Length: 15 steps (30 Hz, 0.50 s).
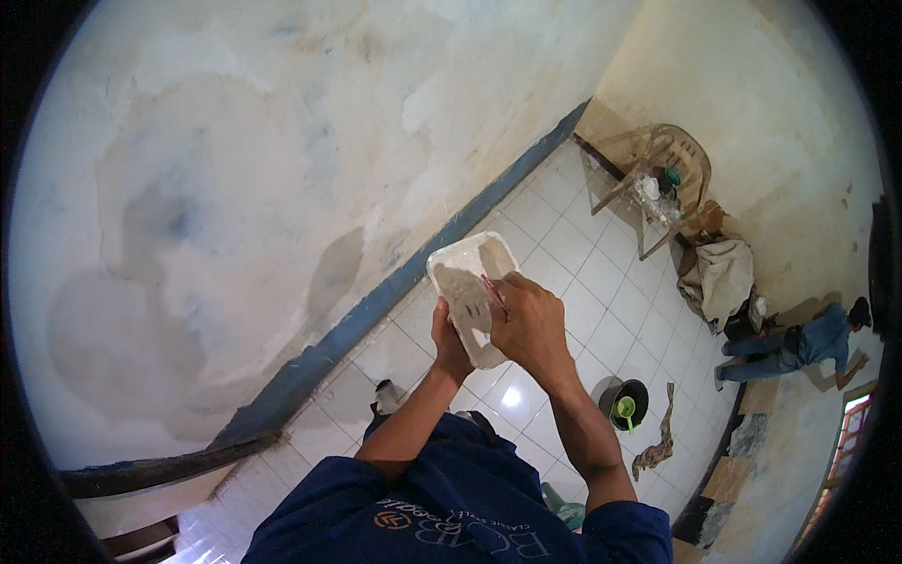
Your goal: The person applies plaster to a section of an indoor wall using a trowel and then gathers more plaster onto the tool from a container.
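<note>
My left hand (452, 344) is closed on the near left side of a white rectangular tub (490, 357), holding it tilted over the floor. Greyish-white paste (458, 284) coats the inside of the tub. Over its right side, my right hand (536, 324) grips a slim tool with a reddish handle (491, 289). The tool's working end is down in the tub, and my fingers hide part of it, so its exact kind is unclear.
A patchy wall (235, 188) with a blue base band rises at the left. Beyond stand a plastic chair (691, 155) bearing items and a heap of sacking (722, 277). A dark bucket (611, 393) with a green dipper, a rag (658, 449) and another person (799, 348) are at the right.
</note>
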{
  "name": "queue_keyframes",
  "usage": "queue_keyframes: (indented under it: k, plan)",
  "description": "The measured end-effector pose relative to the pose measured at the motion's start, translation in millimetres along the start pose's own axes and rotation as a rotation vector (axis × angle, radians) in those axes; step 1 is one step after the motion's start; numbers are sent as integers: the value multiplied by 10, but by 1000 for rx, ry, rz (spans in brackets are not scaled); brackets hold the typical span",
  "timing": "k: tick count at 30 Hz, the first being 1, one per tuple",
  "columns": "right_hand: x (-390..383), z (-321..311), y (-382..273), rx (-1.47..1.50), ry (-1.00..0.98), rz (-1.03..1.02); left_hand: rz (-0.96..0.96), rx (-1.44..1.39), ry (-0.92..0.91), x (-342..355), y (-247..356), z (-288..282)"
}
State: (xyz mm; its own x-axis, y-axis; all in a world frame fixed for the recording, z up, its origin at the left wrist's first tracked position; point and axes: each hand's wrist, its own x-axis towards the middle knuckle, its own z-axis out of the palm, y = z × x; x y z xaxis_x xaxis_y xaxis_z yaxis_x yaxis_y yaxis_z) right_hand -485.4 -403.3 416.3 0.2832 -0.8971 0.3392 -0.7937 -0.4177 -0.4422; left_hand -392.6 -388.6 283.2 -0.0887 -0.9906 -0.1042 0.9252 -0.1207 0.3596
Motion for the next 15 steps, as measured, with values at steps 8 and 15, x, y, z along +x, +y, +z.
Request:
queue_keyframes:
  k: [8, 15]
  plan:
    - [44, -99, 11, -57, 1, 90, 63, -113, -80, -25, -79, 50]
    - [21, -129, -89, -33, -180, 69, 74, -95, -56, -8, -129, 19]
